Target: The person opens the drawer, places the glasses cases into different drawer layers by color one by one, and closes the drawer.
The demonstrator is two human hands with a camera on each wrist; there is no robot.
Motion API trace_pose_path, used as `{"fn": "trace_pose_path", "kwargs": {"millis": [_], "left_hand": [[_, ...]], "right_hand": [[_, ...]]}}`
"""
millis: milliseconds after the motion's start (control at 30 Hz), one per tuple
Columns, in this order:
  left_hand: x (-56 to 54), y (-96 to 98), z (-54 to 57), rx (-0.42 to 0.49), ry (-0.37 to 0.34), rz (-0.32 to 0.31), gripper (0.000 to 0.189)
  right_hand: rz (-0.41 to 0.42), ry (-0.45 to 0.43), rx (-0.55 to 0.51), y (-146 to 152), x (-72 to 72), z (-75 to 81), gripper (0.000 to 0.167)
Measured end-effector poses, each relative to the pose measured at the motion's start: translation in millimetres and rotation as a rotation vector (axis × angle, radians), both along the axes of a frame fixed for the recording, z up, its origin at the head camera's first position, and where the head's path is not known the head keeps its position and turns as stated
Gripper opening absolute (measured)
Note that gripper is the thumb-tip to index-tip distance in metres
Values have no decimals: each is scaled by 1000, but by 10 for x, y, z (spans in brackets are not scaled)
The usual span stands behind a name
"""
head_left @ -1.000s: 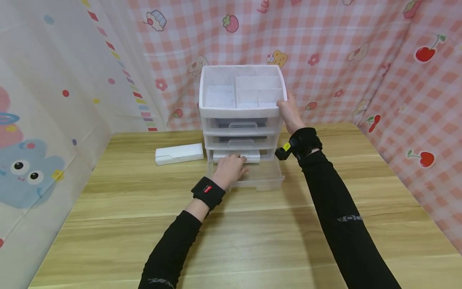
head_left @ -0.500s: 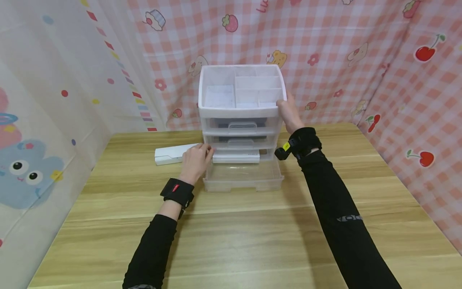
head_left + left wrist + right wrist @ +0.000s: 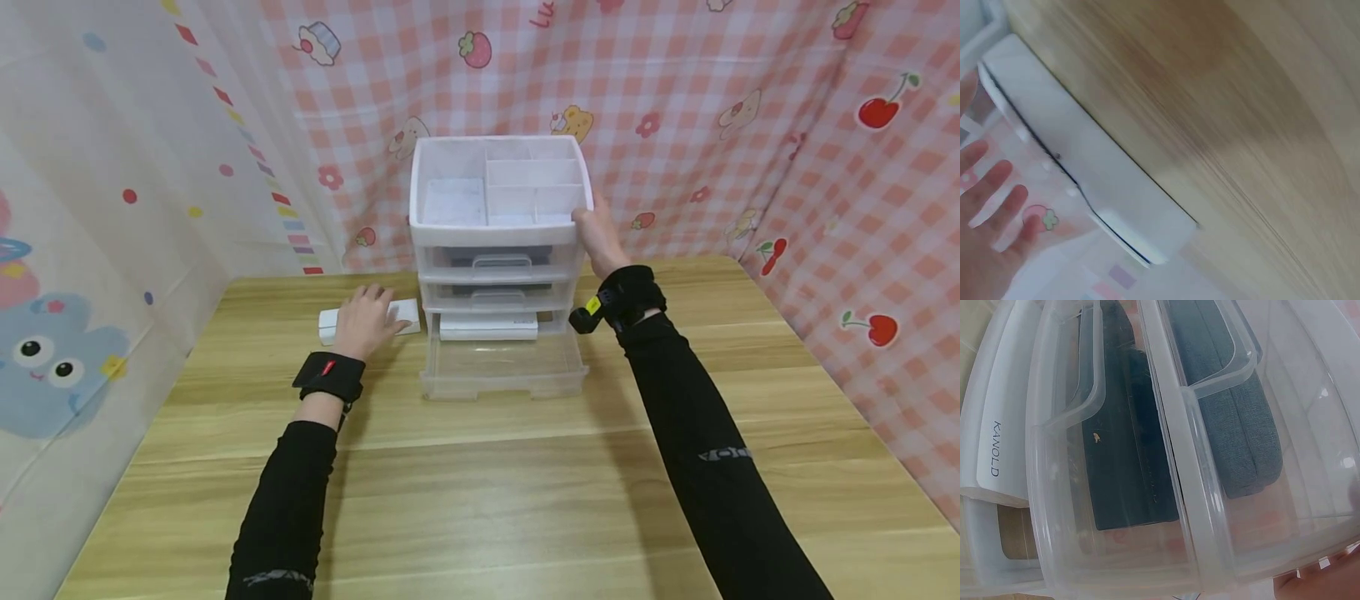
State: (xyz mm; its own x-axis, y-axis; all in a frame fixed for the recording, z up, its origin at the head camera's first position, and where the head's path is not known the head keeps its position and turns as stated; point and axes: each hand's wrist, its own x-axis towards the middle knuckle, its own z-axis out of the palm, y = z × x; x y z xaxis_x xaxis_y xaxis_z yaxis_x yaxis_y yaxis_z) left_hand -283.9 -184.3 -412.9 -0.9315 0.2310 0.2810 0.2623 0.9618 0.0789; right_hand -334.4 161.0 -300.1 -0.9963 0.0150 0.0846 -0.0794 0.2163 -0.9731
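A white oblong case (image 3: 407,315) with a hinged lid lies on the table left of the clear plastic drawer unit (image 3: 498,236). Above it my left hand (image 3: 365,319) is spread, its fingers apart; in the left wrist view these fingers (image 3: 997,215) show beside the case (image 3: 1091,156), curled round nothing. My right hand (image 3: 600,237) holds the unit's upper right side, thumb at the front rim and the other fingers mostly hidden behind. The bottom drawer (image 3: 506,379) is pulled out. At its back sits another white case (image 3: 489,326), marked KANOLD in the right wrist view.
Two upper drawers are closed; a dark case (image 3: 1125,450) and a blue-grey fabric case (image 3: 1238,425) show through their fronts. An open tray with compartments (image 3: 501,225) tops the unit. Patterned curtains (image 3: 480,92) hang behind and beside the wooden table (image 3: 480,492).
My left hand has left the pulled-out drawer and moved left to above the white case on the table. The right hand stays on the unit.
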Motion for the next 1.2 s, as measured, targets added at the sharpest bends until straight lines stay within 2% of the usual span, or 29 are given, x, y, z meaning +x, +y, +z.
{"fn": "trace_pose_path", "kwargs": {"millis": [133,233,333,567,767,967,1200], "left_hand": [[-24,-79,-11,-24,-164,17,69],[-33,-123,-39,-23,-226,24,71],[-39,-161,-73,-19,-256,26,71],[-58,-194,-108,-21,-243,18,66],[-42,-198,-120,4,-227,35,64],[40,-178,-115,10,-205,37,63],[180,-140,-95,-14,-209,42,62]], "right_hand": [[0,-17,2,-3,-2,-5,64],[-2,-27,2,-8,-2,-5,64],[-2,-32,2,-14,-2,-1,64],[-4,-38,2,-23,-1,7,64],[2,-12,-4,-31,-17,-6,65],[-3,-32,6,-30,-14,-2,64],[-5,-15,-4,-2,-12,-2,65]]}}
